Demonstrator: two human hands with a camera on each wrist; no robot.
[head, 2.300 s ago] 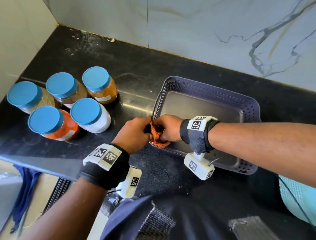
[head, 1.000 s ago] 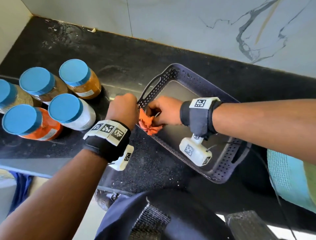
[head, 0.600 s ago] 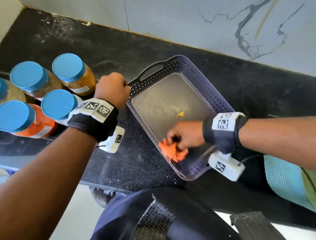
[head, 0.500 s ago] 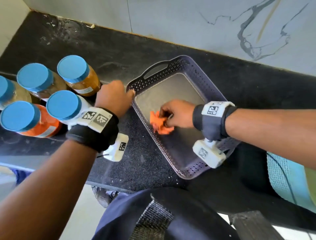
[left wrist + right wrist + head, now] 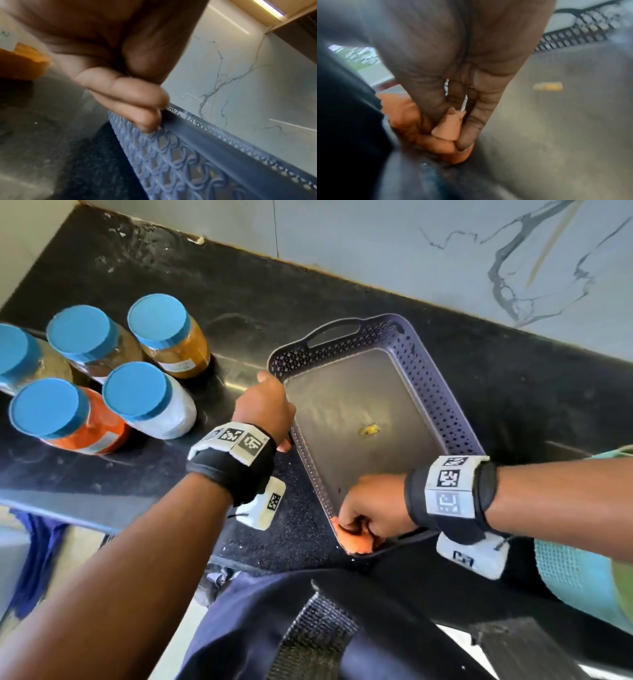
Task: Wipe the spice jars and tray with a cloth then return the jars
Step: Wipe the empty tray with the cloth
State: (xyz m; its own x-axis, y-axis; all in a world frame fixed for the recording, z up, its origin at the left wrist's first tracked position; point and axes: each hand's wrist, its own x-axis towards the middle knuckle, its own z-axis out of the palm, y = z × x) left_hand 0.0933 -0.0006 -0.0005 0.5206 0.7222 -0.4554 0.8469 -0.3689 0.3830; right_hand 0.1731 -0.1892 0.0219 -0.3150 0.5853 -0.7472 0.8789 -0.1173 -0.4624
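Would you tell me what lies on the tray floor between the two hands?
In the head view, one small yellow scrap lies on the tray floor between left hand and right hand.

Black wristbands (image 5: 236, 470) with white coded tags (image 5: 448, 489)

Five blue-lidded spice jars (image 5: 102, 378) stand left of the purple tray (image 5: 428, 378), orange cloth (image 5: 354, 542) in its near corner.

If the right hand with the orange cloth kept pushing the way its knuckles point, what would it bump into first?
Probably the tray's near corner wall: the right hand already presses the cloth into that corner, so hardly any floor is left ahead of it.
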